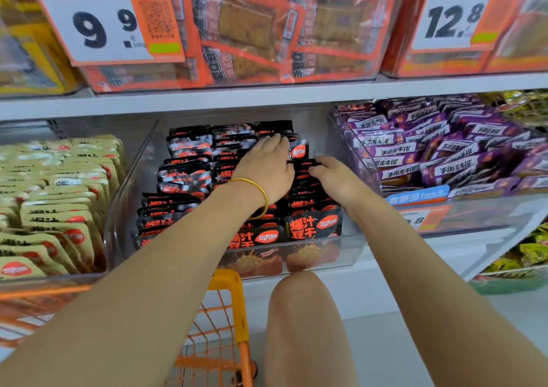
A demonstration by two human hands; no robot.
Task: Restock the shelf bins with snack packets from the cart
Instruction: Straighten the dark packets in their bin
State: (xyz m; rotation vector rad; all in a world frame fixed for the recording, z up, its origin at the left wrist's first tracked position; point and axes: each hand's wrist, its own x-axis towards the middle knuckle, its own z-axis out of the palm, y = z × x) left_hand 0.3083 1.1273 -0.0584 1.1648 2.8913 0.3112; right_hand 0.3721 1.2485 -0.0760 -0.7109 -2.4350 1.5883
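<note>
A clear plastic bin (pixel 130 191) on the middle shelf holds rows of upright black-and-red snack packets (pixel 184 176). My left hand (pixel 267 167), with a gold bangle on the wrist, lies with straight fingers on the packet tops at the back of the right-hand row. My right hand (pixel 335 179) is just right of it, its fingers curled round the top edges of a few black packets (pixel 308 164) in that row. One packet (pixel 298 151) stands tilted between the two hands. The orange wire cart (pixel 228 312) is below, beside my knee; its contents are hidden.
A bin of beige packets (pixel 59 202) sits to the left, and a bin of purple packets (pixel 439 152) to the right. The shelf above carries orange packets (pixel 267 30) and price cards. My bare knee (pixel 302 327) is next to the cart.
</note>
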